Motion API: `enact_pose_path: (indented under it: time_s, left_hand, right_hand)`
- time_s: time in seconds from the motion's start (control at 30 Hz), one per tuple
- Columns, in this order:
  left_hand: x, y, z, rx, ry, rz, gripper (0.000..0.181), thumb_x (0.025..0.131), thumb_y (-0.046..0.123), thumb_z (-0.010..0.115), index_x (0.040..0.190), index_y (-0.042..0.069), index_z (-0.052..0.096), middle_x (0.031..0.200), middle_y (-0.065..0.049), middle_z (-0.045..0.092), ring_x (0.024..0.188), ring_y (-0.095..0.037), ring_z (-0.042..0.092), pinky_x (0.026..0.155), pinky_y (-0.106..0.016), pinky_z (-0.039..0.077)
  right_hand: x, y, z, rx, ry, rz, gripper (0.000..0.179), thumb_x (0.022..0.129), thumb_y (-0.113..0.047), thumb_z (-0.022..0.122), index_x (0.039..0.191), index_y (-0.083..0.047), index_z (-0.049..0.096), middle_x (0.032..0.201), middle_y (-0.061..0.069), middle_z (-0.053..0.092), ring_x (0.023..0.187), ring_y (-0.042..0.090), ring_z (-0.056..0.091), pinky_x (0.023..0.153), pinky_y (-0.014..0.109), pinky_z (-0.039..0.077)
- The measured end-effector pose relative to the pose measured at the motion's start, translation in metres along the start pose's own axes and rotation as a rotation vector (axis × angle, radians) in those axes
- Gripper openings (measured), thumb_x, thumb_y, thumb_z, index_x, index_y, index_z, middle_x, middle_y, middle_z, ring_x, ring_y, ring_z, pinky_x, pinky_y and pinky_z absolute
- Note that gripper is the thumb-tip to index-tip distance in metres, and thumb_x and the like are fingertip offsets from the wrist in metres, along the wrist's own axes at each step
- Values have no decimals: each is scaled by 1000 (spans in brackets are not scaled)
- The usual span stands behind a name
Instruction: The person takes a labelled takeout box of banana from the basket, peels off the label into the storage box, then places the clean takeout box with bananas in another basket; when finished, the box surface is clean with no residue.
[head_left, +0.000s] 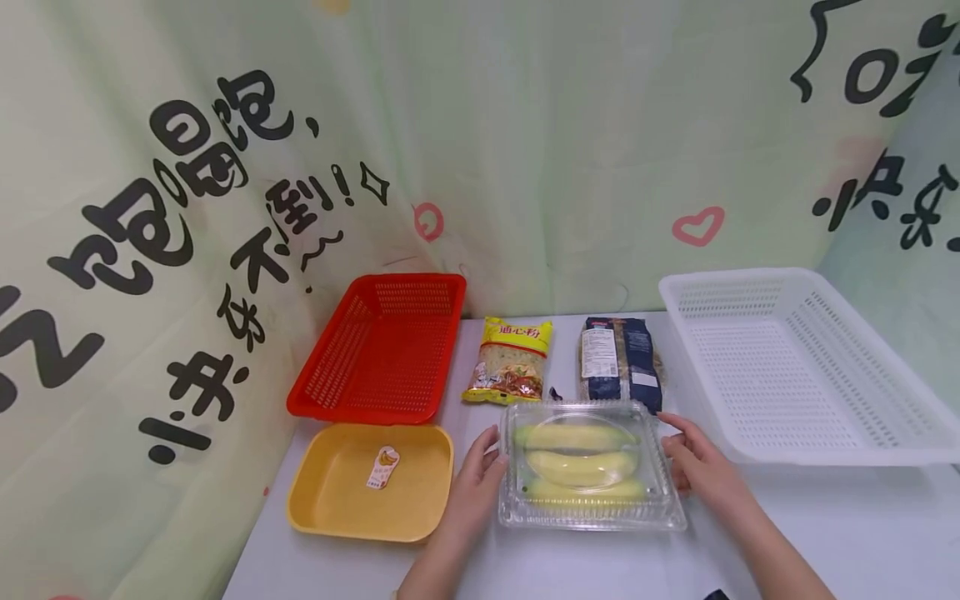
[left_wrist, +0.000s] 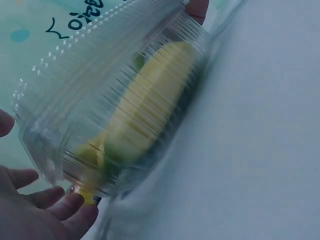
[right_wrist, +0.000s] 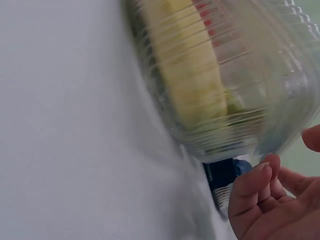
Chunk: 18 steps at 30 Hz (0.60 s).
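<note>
A clear plastic clamshell box (head_left: 592,521) with several yellow bananas (head_left: 581,468), greenish at the ends, sits at the front middle of the table. Beside its left side is my left hand (head_left: 477,483), fingers loosely extended and thumb apart; in the left wrist view the fingertips (left_wrist: 85,212) are by the box's lower corner. My right hand (head_left: 701,467) is at the box's right side. Its fingers (right_wrist: 252,185) bend lightly near the corner in the right wrist view, the thumb standing off. Whether either hand presses on the plastic is hard to tell.
Left stand a red basket (head_left: 382,367) and a yellow tray (head_left: 337,483) bearing a banana sticker (head_left: 384,467). Behind the box lie a yellow pasta bag (head_left: 510,362) and a dark blue bag (head_left: 621,362). A white basket (head_left: 787,383) stands right. A printed curtain (head_left: 562,167) hangs behind.
</note>
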<state>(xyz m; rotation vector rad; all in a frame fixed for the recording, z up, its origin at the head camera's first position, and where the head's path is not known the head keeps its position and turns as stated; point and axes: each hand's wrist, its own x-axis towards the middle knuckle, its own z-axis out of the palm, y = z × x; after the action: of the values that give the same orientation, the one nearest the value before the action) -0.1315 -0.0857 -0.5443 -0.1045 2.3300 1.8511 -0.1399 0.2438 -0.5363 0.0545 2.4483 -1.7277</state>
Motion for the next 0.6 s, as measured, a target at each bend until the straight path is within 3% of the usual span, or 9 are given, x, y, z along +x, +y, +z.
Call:
enact_pose_path:
  time_s: [0.23, 0.33, 0.47, 0.6]
  left_hand:
    - [4, -14, 3, 35, 53, 39, 49, 101, 46, 47, 149, 36, 43, 150, -2, 51, 140, -28, 46, 115, -52, 35]
    - [5, -16, 4, 42, 75, 35, 48, 100, 44, 50, 147, 37, 45, 146, 2, 54, 134, -24, 51, 113, -49, 39]
    - [6, -17, 4, 82, 100, 39, 46, 100, 36, 54, 146, 36, 48, 128, 5, 60, 113, -13, 57, 98, -33, 50]
    - [6, -17, 5, 111, 124, 43, 45, 100, 30, 53, 144, 35, 50, 103, 4, 56, 96, -11, 50, 82, -25, 45]
  right_hand:
    - [3, 15, 7, 91, 33, -69, 49, 104, -16, 44, 149, -3, 32, 83, -6, 50, 56, 4, 41, 48, 25, 39]
    - [1, 17, 8, 117, 30, -81, 50, 104, -17, 45, 150, -4, 32, 75, -9, 47, 56, 5, 41, 49, 25, 39]
    - [-2, 20, 8, 135, 13, -56, 53, 105, -25, 46, 152, -8, 30, 70, -9, 46, 57, 6, 42, 51, 28, 40]
    - [-1, 22, 8, 169, -15, -28, 55, 105, -27, 45, 154, -10, 27, 74, -10, 51, 62, 6, 46, 54, 26, 43]
